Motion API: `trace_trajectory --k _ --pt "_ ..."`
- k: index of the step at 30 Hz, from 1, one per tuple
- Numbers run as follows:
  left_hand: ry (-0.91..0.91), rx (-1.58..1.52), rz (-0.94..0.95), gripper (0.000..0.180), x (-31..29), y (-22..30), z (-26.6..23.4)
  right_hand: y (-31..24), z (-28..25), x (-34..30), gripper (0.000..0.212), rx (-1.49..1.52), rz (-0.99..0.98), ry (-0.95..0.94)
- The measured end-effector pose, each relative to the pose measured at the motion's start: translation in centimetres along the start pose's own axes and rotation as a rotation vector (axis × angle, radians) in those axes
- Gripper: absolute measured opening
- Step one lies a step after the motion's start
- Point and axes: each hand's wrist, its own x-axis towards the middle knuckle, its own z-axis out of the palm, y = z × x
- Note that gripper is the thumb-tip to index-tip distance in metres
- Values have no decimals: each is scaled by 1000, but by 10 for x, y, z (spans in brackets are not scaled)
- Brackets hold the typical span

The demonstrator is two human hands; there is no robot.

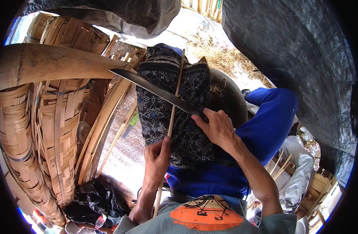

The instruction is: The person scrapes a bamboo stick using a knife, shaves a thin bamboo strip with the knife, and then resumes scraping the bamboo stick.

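My right hand [218, 126] grips the handle of a long dark knife [155, 89] whose blade runs up and left across my lap. The blade lies against a thin bamboo strip [176, 93] that runs from near my chest up over my knee. My left hand [156, 158] pinches that strip below the blade. A dark blue patterned cloth [186, 136] covers my thigh under the strip and the blade. I wear blue trousers [272, 121].
Woven bamboo baskets [58, 121] and bent bamboo slats are stacked at the left. Black plastic sheeting [296, 58] hangs at the top and right. A dark round pot [231, 95] sits behind my knee. Loose bamboo sticks [116, 136] lie on the ground, and black bags [97, 199] at lower left.
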Motion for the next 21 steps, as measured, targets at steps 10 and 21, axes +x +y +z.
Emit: trace_trajectory --k 10,21 --pt "-63 -27 -44 52 -18 -4 -14 10 -8 28 43 36 -20 153" --pt "23 110 60 52 26 2 2 13 -7 -6 42 68 -117 174"
